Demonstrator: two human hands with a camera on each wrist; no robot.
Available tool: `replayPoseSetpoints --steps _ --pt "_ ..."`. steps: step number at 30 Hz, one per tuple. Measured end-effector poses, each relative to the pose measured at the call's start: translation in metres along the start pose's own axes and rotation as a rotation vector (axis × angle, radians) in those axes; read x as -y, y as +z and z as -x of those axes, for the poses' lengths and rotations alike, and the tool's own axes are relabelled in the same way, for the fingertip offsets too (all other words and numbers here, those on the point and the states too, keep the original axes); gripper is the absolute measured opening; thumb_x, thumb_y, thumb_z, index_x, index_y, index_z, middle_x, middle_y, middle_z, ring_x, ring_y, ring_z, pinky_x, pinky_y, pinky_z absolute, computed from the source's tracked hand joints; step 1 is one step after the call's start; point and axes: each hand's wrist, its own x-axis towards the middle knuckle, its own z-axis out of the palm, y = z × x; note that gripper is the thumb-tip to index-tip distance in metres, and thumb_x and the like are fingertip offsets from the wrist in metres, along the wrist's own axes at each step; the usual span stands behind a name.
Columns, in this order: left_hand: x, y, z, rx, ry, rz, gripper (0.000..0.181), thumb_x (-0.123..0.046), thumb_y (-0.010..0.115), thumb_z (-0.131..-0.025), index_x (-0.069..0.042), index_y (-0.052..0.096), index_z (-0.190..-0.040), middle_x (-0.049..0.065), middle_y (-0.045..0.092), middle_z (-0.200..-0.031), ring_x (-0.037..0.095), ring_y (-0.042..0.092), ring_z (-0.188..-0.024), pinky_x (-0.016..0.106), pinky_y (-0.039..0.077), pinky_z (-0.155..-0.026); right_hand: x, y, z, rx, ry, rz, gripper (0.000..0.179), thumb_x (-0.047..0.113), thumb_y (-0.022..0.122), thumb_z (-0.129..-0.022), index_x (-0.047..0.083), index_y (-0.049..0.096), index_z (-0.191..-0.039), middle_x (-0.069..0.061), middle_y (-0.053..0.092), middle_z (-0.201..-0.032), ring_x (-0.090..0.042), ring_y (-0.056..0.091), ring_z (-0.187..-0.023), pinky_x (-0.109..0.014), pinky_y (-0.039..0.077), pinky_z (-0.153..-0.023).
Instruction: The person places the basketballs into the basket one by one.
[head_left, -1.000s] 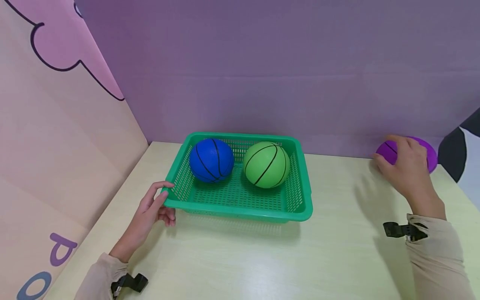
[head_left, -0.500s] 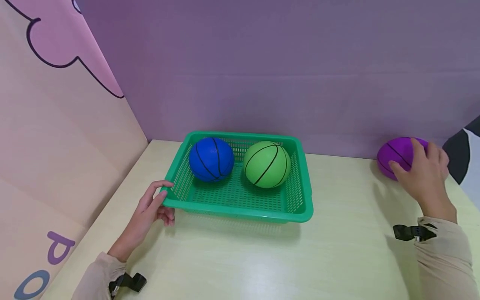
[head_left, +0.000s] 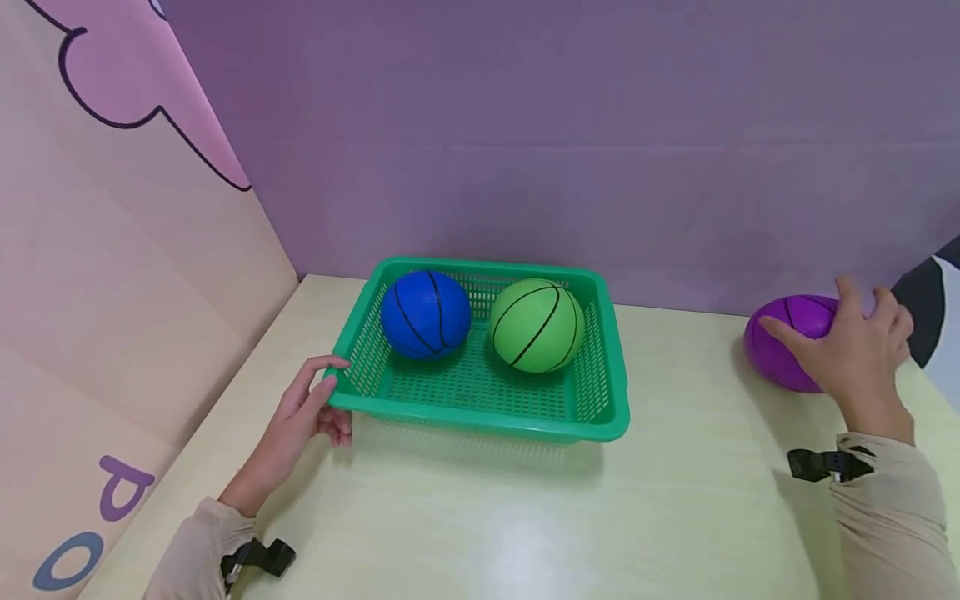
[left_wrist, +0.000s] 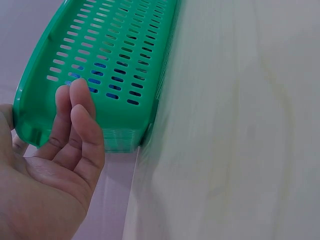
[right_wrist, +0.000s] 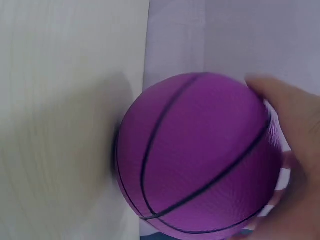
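Note:
A green plastic basket stands on the table, with a blue ball and a light green ball inside, both with black basketball lines. My left hand pinches the basket's near left corner between thumb and index finger; its other fingers hang loosely below the rim. At the far right a purple ball with black lines rests on the table. Close behind and to its right is my right hand, fingers spread and thumb over the ball. In the right wrist view the thumb tip touches or nearly touches the purple ball.
A purple wall panel rises along the table's back edge, near the basket and purple ball. A pale printed panel borders the left side. Bare table surface lies in front of the basket and between it and the purple ball.
The purple ball has turned and moved nearer and slightly left. My right hand has shifted right, around to the ball's right side. My left hand and the basket have stayed put.

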Motion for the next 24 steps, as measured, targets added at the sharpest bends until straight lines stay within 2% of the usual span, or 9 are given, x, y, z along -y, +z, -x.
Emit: replayPoseSetpoints --steps 4,9,16,24 --pt "-0.0008 -0.0002 -0.0003 -0.005 -0.005 -0.002 0.033 -0.022 0.031 -0.111 -0.005 0.035 -0.139 0.023 0.059 -0.069 0.036 0.062 -0.054 0.039 0.053 -0.049 -0.0022 0.0025 -0.0001 0.096 0.017 0.030 0.119 0.065 0.070 -0.081 0.005 0.002 -0.158 -0.035 -0.007 -0.157 -0.066 0.000 -0.138 -0.085 0.022 -0.092" --pt "-0.0019 -0.0003 0.0005 -0.008 -0.005 0.004 0.033 -0.022 0.031 -0.111 -0.004 0.035 -0.139 0.022 0.059 -0.069 0.036 0.062 -0.054 0.039 0.052 -0.049 -0.0018 -0.0007 0.0006 0.148 0.038 0.047 0.121 0.069 0.069 -0.079 0.001 0.005 -0.156 -0.041 0.003 -0.151 -0.072 0.011 -0.129 -0.083 0.034 -0.082" --pt "-0.0027 -0.0004 0.0030 -0.014 -0.008 0.008 0.034 -0.023 0.032 -0.111 -0.004 0.035 -0.139 0.022 0.059 -0.070 0.036 0.062 -0.054 0.040 0.053 -0.049 0.0003 -0.0001 0.0019 0.153 0.028 0.035 0.118 0.069 0.068 -0.080 0.001 0.008 -0.156 -0.042 0.007 -0.150 -0.070 0.014 -0.128 -0.082 0.037 -0.078" --pt "-0.0033 0.0015 0.0015 -0.010 -0.012 -0.004 0.033 -0.024 0.031 -0.111 -0.005 0.035 -0.138 0.022 0.058 -0.069 0.036 0.062 -0.054 0.038 0.053 -0.049 -0.0012 0.0019 0.0081 0.136 -0.009 0.051 0.114 0.067 0.069 -0.081 0.002 0.012 -0.155 -0.044 0.007 -0.148 -0.073 0.012 -0.128 -0.085 0.032 -0.079"
